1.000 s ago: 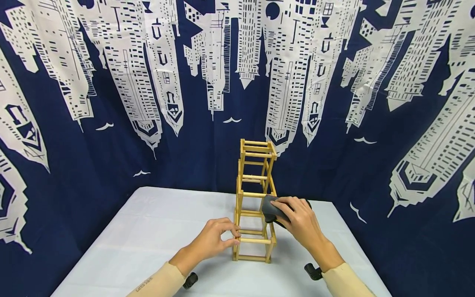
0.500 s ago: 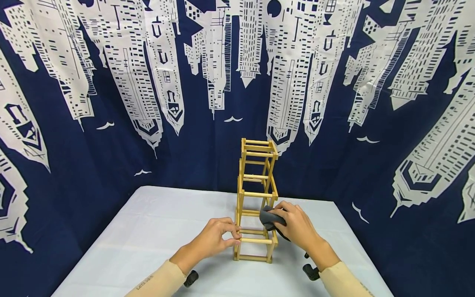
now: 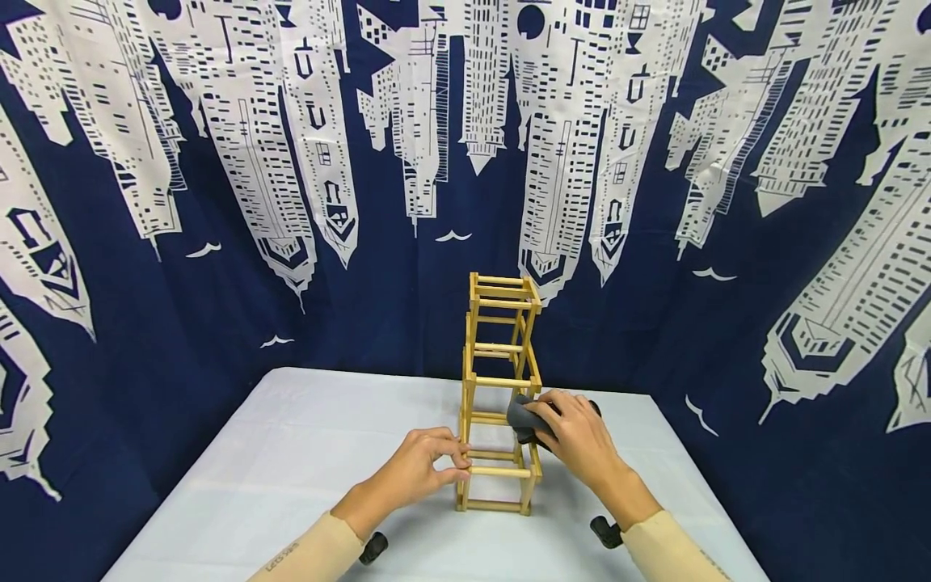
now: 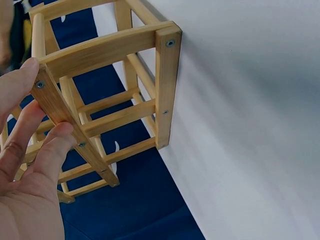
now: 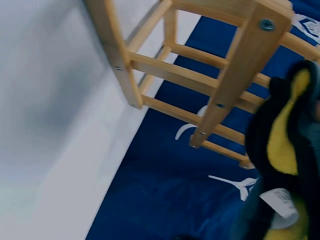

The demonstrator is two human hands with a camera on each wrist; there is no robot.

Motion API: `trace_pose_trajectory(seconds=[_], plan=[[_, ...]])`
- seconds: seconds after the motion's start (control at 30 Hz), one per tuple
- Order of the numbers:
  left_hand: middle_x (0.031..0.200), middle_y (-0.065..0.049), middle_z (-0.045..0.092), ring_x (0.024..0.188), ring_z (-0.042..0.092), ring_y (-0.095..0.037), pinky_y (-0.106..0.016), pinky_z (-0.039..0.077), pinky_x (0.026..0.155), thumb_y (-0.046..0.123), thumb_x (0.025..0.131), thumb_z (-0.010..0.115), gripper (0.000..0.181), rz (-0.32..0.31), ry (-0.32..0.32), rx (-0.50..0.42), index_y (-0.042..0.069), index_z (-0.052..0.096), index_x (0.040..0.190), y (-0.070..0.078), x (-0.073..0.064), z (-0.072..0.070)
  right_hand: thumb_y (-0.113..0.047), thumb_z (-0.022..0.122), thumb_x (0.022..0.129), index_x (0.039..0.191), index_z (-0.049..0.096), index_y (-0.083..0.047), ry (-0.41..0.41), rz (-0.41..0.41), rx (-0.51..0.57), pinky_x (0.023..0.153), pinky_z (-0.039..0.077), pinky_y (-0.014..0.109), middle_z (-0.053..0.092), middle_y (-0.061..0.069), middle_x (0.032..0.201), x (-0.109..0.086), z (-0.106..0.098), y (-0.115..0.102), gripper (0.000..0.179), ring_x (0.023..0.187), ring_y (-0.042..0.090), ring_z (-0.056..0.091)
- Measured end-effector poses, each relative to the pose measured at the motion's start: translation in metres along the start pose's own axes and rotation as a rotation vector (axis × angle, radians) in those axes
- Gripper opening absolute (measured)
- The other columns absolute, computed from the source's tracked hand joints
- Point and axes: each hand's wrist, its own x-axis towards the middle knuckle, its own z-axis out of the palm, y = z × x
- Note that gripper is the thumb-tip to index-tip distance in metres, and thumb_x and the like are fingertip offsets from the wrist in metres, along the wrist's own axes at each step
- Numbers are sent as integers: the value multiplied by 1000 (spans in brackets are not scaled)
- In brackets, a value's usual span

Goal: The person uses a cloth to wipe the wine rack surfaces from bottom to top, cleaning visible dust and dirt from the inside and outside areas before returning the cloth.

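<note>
A light wooden rack (image 3: 502,381) of open stepped tiers stands upright on the table. My left hand (image 3: 418,467) holds its near left post, thumb and fingers on the wood (image 4: 65,120) in the left wrist view. At the rack's right side, my right hand (image 3: 578,436) grips a plush toy (image 3: 525,414), grey and black in the head view. The right wrist view shows the plush toy (image 5: 282,145) with black and yellow fabric and a white tag (image 5: 281,204). Its near end is at the middle tier's opening; whether it touches the bars is hard to tell.
The rack stands on a white-covered table (image 3: 320,436). Behind and around it hangs a dark blue curtain (image 3: 393,323) printed with white upside-down buildings. Small black pieces (image 3: 373,548) show beside both wrists.
My right hand has brought the plush toy slightly down and left against the rack's side, turning it a little. My left hand stays on the post and the rack has not shifted.
</note>
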Motion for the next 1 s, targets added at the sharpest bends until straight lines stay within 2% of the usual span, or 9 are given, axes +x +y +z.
trace_pose_trajectory(seconds=[0.13, 0.3, 0.47, 0.67, 0.87, 1.0], plan=[[107, -2, 88, 107, 86, -21, -29, 70, 93, 8, 93, 99, 14, -2, -3, 3, 13, 85, 92, 0, 0, 0, -5, 108, 79, 127, 83, -11, 109, 18, 15, 81, 59, 47, 76, 10, 118, 6, -6, -1, 55, 101, 32, 74], [107, -3, 88, 108, 87, -22, -30, 70, 93, 9, 92, 99, 14, -5, 6, 4, 13, 86, 92, 1, 0, 0, -3, 108, 77, 127, 83, -10, 144, 0, 19, 80, 59, 48, 77, 12, 116, 7, -8, -3, 56, 99, 32, 74], [110, -5, 89, 109, 87, -21, -31, 70, 93, 11, 94, 98, 10, -4, 5, 10, 13, 88, 95, 0, -1, 1, -4, 109, 76, 127, 83, -8, 149, -29, 71, 86, 64, 52, 77, 13, 118, 11, -6, -12, 58, 101, 33, 76], [113, -7, 90, 114, 88, -22, -36, 72, 100, 9, 94, 97, 8, -30, -14, -14, 13, 91, 99, -1, -1, -1, -9, 111, 76, 130, 84, -11, 139, -65, 107, 87, 65, 47, 79, 11, 122, 30, -1, -29, 60, 108, 30, 79], [112, -3, 90, 113, 87, -22, -35, 72, 103, 9, 95, 97, 8, -33, -23, -17, 12, 92, 100, 0, -1, -1, -17, 112, 76, 130, 86, -13, 137, -148, 58, 90, 70, 43, 80, 8, 121, 53, 16, -45, 60, 108, 27, 80], [110, -2, 90, 110, 88, -22, -31, 72, 98, 10, 95, 97, 7, -26, -22, -20, 13, 92, 98, 1, -1, 0, -21, 112, 78, 129, 87, -15, 112, -146, 8, 86, 70, 37, 79, 6, 119, 63, 26, -52, 57, 104, 23, 80]])
